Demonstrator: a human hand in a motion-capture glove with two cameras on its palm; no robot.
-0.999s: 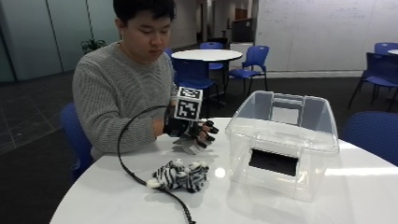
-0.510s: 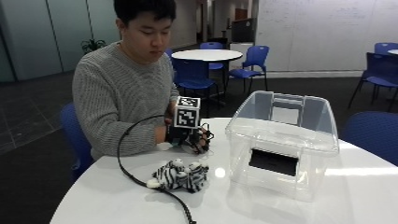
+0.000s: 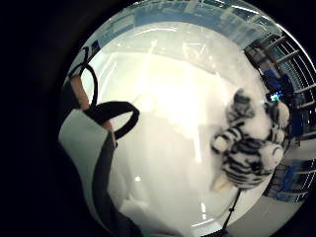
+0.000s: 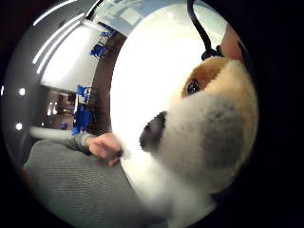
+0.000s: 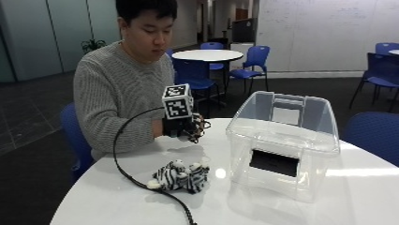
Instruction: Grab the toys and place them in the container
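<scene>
Brown, white and grey fluff: a toy dog (image 4: 213,123), nose and 1 eye right up against the palm. So close that almost nothing else fits in the thumb side view. Under the gloved right hand (image 5: 181,127), down low on the table (image 5: 349,197), close to the person's chest. Held or only covered? Cannot tell.

Next toy: a striped zebra (image 5: 181,176), lying on its side on the table, a bit apart from the hand, farther out from the person. Long way of its body running across the table, not pointing at the hand. Touched by nothing.

Clear box (image 5: 284,140), open at the top, no toy inside yet. Off to the person's left of the gloved hand, near but not touching. So, likely: lift the dog up and swing it over that way, high enough to clear the rim.

Only in the thumb side view: the dog, and the bare left hand (image 4: 105,146) resting at the table's edge. Only in the little finger side view: the zebra seen from the palm, well out on bare table. Only in the outside view: the box, with the dog hidden under the glove.
</scene>
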